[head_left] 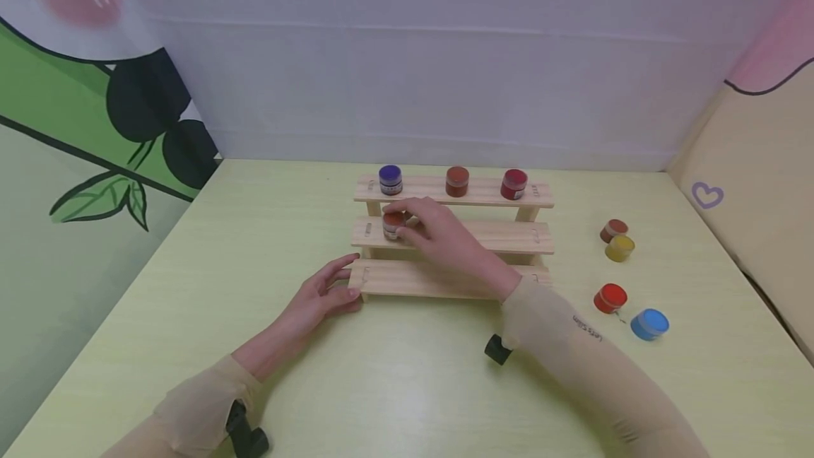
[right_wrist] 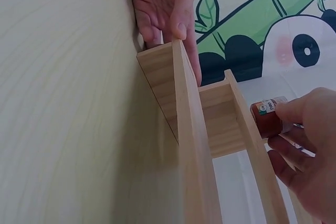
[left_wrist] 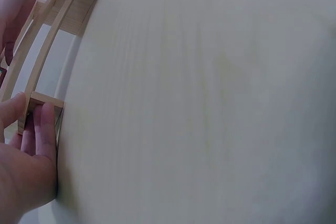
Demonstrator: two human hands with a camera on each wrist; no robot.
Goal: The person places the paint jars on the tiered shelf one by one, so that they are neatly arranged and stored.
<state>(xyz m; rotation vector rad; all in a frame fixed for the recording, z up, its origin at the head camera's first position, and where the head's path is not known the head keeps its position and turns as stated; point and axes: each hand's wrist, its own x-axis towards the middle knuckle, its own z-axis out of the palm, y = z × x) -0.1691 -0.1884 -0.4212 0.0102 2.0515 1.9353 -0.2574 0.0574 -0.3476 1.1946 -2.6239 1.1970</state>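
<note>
A three-step wooden rack (head_left: 445,279) stands on the table. My right hand (head_left: 439,232) pinches a small brown paint jar (head_left: 393,226) between thumb and fingers, at the left end of the middle step. In the right wrist view the brown jar (right_wrist: 269,119) touches or nearly touches the board, its label facing out. My left hand (head_left: 324,295) holds the left end of the lowest step; in the left wrist view its thumb and fingers (left_wrist: 47,132) lie on either side of the board end. On the top step sit a purple jar (head_left: 391,180), an orange-brown jar (head_left: 456,181) and a dark red jar (head_left: 514,184).
Right of the rack, several more jars are on the table: a brown jar (head_left: 613,230) beside a yellow jar (head_left: 620,249), then a red jar (head_left: 610,298) and a blue jar (head_left: 650,324) nearer the front. A pale cloth wall (head_left: 432,90) rises behind the table.
</note>
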